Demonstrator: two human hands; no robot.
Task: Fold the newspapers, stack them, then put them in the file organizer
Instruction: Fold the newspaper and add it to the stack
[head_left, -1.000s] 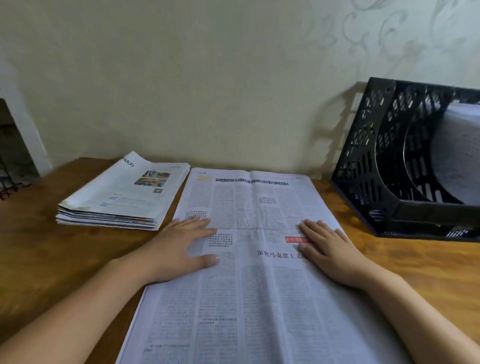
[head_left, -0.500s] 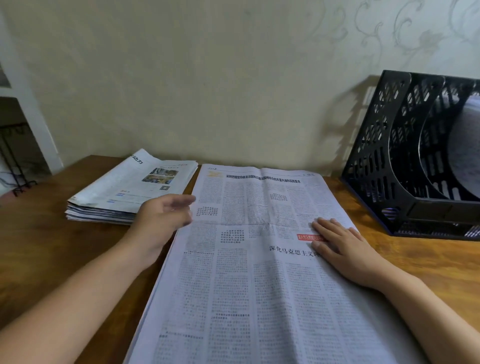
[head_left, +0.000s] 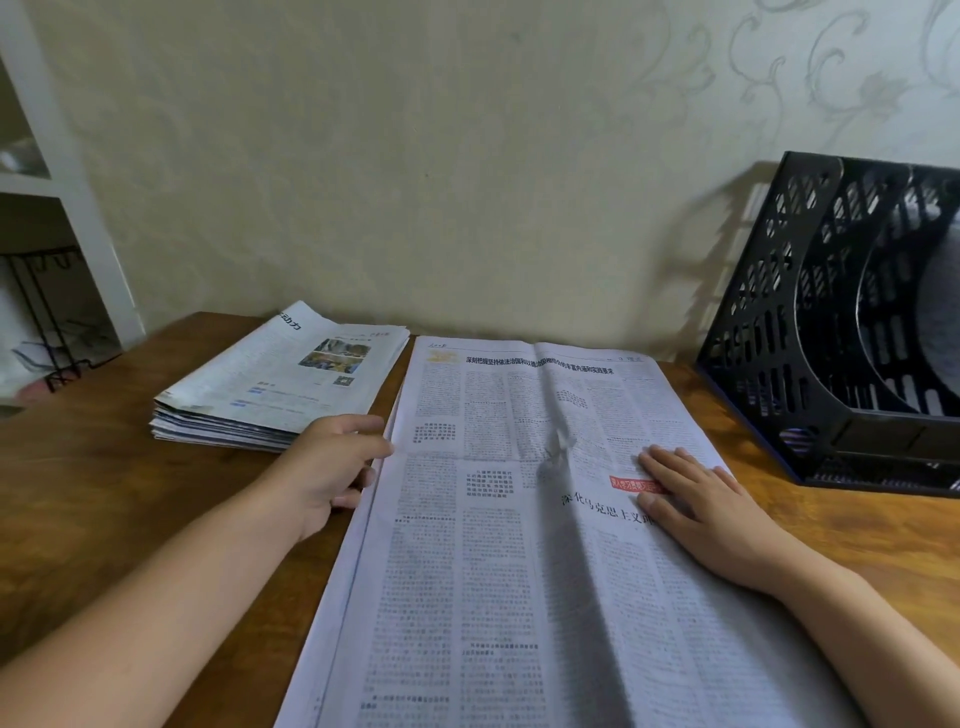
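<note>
An open newspaper (head_left: 519, 545) lies flat on the wooden table (head_left: 93, 509), running from the wall towards the viewer. The left hand (head_left: 332, 467) curls at its left edge — fingers on the paper's margin, thumb side up, pinching the edge. The right hand (head_left: 711, 514) lies flat, palm down, on the right page. A stack of folded newspapers (head_left: 280, 384) sits left; the black file organizer (head_left: 810, 332) stands right.
</note>
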